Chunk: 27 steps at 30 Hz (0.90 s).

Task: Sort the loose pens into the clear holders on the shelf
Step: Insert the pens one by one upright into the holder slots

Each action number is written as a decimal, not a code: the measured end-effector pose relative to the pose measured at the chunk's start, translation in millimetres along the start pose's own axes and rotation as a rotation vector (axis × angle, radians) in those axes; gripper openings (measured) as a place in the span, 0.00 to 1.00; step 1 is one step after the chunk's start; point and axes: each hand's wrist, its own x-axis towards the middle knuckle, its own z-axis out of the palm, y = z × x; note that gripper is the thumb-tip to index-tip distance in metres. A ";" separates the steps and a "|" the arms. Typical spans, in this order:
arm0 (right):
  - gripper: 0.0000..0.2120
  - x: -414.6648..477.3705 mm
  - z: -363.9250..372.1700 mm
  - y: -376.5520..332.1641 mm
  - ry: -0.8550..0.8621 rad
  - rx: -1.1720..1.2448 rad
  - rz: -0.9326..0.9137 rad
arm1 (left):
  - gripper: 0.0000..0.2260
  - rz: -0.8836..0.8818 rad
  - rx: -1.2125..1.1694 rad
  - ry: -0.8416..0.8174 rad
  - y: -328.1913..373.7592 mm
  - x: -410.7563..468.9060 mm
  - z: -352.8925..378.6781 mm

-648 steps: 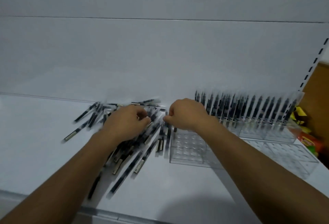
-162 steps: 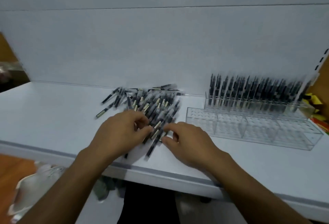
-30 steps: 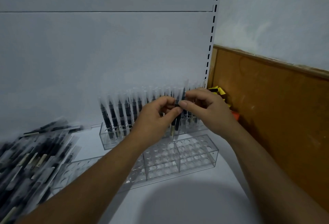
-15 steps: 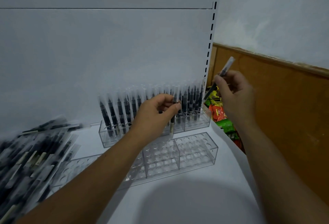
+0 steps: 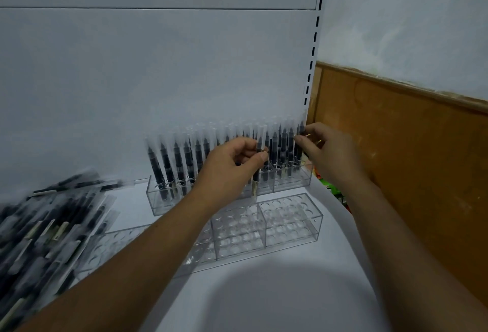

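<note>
Nearest, an empty clear acrylic holder with round holes (image 5: 290, 223) lies on the white shelf (image 5: 264, 292) just in front of the filled clear acrylic pen holder (image 5: 290, 184), with a blurred pile of loose black pens (image 5: 45, 234) lying left of it. The left hand (image 5: 232, 170) reaches in from the lower left, fingers and thumb curled round one upright black pen with a pale label (image 5: 257, 162), held just before the filled holder's middle. The right hand (image 5: 332, 154) is at the filled holder's right end, thumb and forefinger pinching the top of a black pen (image 5: 300, 133) standing in the end row.
</note>
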 end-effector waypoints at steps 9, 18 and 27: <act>0.13 -2.0 -4.4 6.1 -0.083 -0.120 0.047 | 0.04 0.003 -0.015 0.006 -1.9 0.1 -0.5; 0.04 -20.5 -17.5 -41.3 -0.259 0.306 -0.186 | 0.06 0.094 -0.061 0.084 7.7 -0.2 -1.9; 0.03 -31.8 -0.7 -71.7 -0.302 0.416 -0.275 | 0.05 0.171 -0.073 0.150 26.8 -11.8 -14.5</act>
